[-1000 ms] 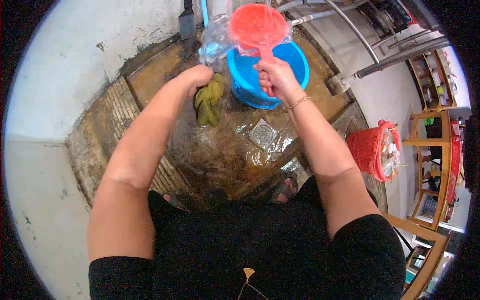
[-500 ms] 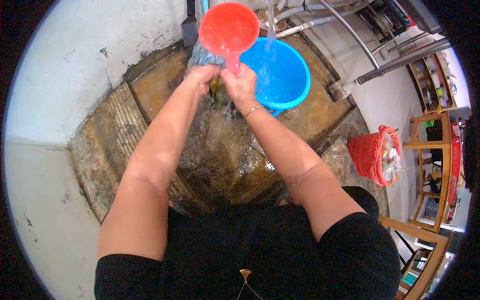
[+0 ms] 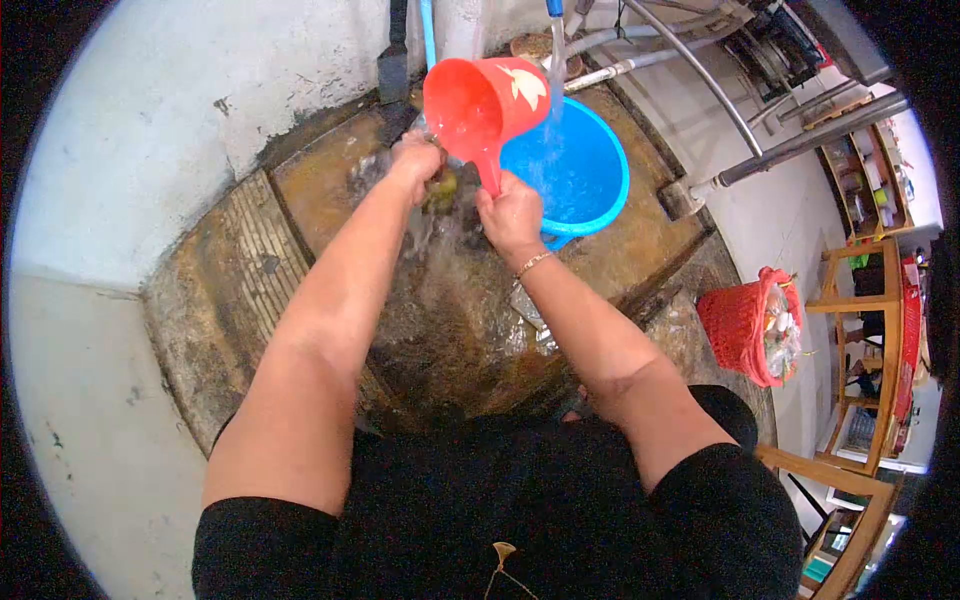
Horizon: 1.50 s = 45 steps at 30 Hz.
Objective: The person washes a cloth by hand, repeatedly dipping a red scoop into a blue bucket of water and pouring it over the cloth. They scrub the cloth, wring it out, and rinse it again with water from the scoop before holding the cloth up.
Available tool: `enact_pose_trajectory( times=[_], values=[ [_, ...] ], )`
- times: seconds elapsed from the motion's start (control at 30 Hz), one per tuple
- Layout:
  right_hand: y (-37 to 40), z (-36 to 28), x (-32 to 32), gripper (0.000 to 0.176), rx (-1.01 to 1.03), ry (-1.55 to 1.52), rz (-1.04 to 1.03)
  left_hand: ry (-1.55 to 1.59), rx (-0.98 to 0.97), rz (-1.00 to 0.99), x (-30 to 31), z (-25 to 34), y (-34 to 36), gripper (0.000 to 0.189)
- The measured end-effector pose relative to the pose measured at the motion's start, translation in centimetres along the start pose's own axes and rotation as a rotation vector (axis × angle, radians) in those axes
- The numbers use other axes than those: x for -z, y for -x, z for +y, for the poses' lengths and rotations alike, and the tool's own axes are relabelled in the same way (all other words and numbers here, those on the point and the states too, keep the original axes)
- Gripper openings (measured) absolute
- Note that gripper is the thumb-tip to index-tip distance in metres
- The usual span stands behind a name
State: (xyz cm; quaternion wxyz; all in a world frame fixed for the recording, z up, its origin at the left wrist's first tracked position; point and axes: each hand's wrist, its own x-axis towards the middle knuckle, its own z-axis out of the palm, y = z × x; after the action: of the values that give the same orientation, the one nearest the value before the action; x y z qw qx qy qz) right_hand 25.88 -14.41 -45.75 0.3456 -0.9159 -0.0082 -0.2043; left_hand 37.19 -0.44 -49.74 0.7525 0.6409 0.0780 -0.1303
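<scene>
My right hand point(image 3: 512, 215) is wrapped round the handle of a red water dipper point(image 3: 480, 105), tilted with its mouth toward the left. White shapes decorate its side. Just below the dipper's mouth, my left hand point(image 3: 415, 160) is closed, its fingers partly hidden and blurred by falling water. A small yellow-green thing point(image 3: 441, 188) shows at its fingers, too blurred to name. Water splashes down below it onto the wet floor point(image 3: 430, 330). Behind the dipper and to its right stands a blue basin point(image 3: 595, 200) with water in it, a stream falling into it from above.
A blue-tipped tap point(image 3: 555, 8) runs above the basin. Pipes point(image 3: 650, 60) lie along the back wall. A red woven basket point(image 3: 735, 320) holding plastic bags stands at the right, near wooden furniture point(image 3: 850, 303). On the left, a ribbed concrete strip point(image 3: 265, 250) runs beside the white wall point(image 3: 150, 150).
The dipper has turned, so its decorated side now shows, and sits lower in view. My hands have moved apart, and the splash has shifted. The camera view has also moved slightly.
</scene>
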Motion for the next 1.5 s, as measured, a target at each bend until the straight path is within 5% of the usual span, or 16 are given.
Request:
enact_pose_trajectory(
  times=[0.2,0.27,0.4,0.47,0.5,0.57,0.73,0.77,0.87,1.0,1.03,1.1,1.17,1.27,1.33,1.5],
  values=[
    [0.6,0.2,1.3,0.014,0.070,0.189,-0.084,-0.474,-0.014,0.168,-0.9,3.0,3.3,0.028],
    [0.4,-0.2,1.7,0.012,0.070,0.214,-0.076,-0.901,-0.086,0.295,-1.5,4.9,5.1,0.028],
    [-0.1,-1.1,2.9,0.009,0.222,0.272,-0.083,-0.692,-0.084,0.169,0.8,1.0,0.1,0.020],
    [-0.5,-1.7,3.7,0.007,0.282,0.308,-0.091,-0.552,-0.585,0.087,0.7,0.9,0.4,0.016],
    [-0.7,-1.9,4.1,0.006,0.283,0.339,-0.095,-0.552,-0.586,0.090,0.5,1.7,1.2,0.016],
    [-1.3,-2.7,5.5,0.011,0.244,0.414,-0.153,-0.510,-0.137,-0.019,0.0,4.8,3.6,0.016],
    [-4.7,-0.8,9.6,0.021,0.079,0.512,-0.406,-0.572,-0.042,-0.122,0.7,7.8,5.4,0.020],
    [-5.6,-0.9,10.6,0.024,-0.322,0.334,-0.614,-0.566,-0.048,-0.142,0.8,8.1,5.5,0.020],
    [-5.6,-0.6,11.7,0.030,-0.619,0.179,-0.623,-0.576,-0.037,-0.185,1.0,9.0,6.3,0.021],
    [-4.8,1.8,10.3,0.036,-0.265,0.912,-0.643,-0.613,-0.050,-0.244,0.9,9.1,7.4,0.021],
    [-4.8,0.1,9.8,0.043,-0.323,1.017,-0.659,-0.519,-0.035,-0.309,1.2,8.5,7.1,0.021],
    [-5.3,-3.2,9.9,0.056,-0.162,0.953,-0.707,-0.517,-0.090,-0.348,1.5,7.9,6.8,0.019],
    [-5.4,-3.3,8.2,0.074,0.270,0.418,-0.514,-0.508,-0.139,-0.418,1.5,7.7,7.0,0.019],
    [-5.8,-2.9,3.3,0.085,0.462,0.018,-0.496,-0.454,-0.141,-0.482,1.5,8.1,7.3,0.027],
    [-6.1,-4.4,2.4,0.068,-0.209,-0.363,-1.093,-0.451,-0.160,-0.455,1.8,9.2,8.1,0.031],
    [-7.0,-4.1,2.4,0.032,-0.419,-0.634,-0.862,-0.769,-0.267,-0.359,5.3,9.6,8.7,0.040]
  ],
)
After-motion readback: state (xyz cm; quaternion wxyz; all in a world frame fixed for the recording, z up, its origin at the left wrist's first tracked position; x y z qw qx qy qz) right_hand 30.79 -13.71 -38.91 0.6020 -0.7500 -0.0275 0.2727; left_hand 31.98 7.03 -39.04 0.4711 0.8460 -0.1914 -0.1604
